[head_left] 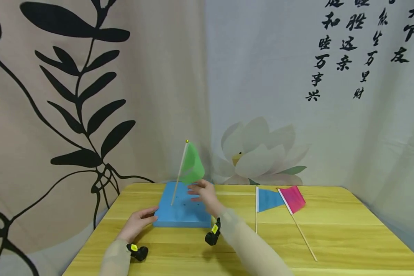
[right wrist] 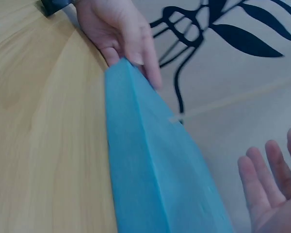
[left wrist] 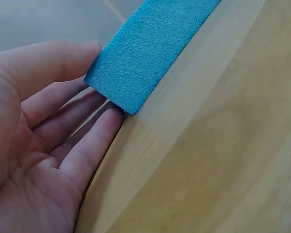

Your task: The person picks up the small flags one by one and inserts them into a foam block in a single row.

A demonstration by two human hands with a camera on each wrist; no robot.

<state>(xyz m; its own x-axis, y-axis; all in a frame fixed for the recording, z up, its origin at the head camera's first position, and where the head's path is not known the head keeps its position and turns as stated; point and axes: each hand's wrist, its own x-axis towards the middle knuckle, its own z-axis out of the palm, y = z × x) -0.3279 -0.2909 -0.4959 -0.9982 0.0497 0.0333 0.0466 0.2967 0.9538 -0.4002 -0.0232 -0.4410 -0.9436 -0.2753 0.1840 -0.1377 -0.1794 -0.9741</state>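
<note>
While L hand [head_left: 136, 225] pinches blue block [head_left: 184, 213] by its corner, R hand [head_left: 207, 195] hovers, fingers relaxed, nr tilted green flag [head_left: 192, 165]. Blue flag [head_left: 270, 200] & pink flag [head_left: 294, 199] lie on table [head_left: 341, 230], R side.

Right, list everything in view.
Table: 1, yellow wood, beneath the block
Block: 1, blue, on the table
Green flag: 1, green, standing on the block
Blue flag: 1, blue, table, right of block
Pink flag: 1, pink, beside the blue flag
Backdrop: 1, pale, behind the table
Plant print: 1, black, backdrop's left
Flower print: 1, pale, backdrop's middle
Writing: several columns, black, backdrop's upper right
Wrist cameras: 2, black, one per wrist
Sleeves: 2, pale, forearms
Left hand: 1, bare, block's near-left corner
Right hand: 1, bare, near green flag
</note>
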